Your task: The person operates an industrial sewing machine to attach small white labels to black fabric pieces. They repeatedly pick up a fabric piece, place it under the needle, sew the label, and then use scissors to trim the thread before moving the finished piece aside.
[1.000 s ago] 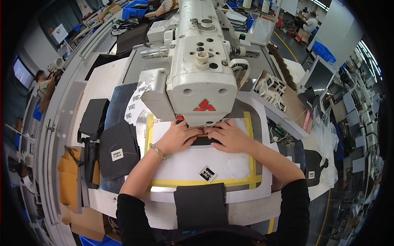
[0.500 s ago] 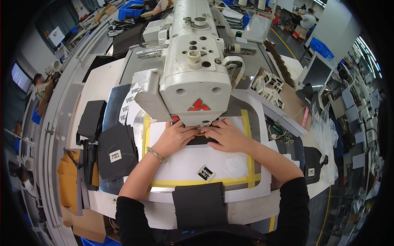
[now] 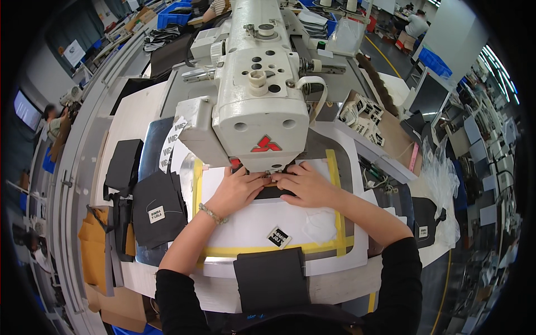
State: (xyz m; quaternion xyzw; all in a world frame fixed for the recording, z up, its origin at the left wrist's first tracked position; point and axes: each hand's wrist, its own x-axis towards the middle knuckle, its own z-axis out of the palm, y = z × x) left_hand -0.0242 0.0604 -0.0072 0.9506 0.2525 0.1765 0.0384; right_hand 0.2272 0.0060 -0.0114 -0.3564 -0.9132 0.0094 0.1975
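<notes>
Under the head of a white industrial sewing machine, a dark fabric piece lies on a white work sheet edged with yellow tape. My left hand grips the fabric from the left, fingertips close to the needle area. From the right, my right hand does the same, its thumb on the fabric. The fingertips of both hands nearly meet below the machine head, which partly hides them. A small black-and-white label lies on the sheet nearer to me.
Dark fabric pieces are stacked at the near edge. More dark panels, one with a pale label, lie at left beside a black stack. An open box of labels stands at right, near a clear plastic bag.
The whole view has shifted slightly, with the machine head a little further left in the picture. Both hands keep nearly the same place on the fabric.
</notes>
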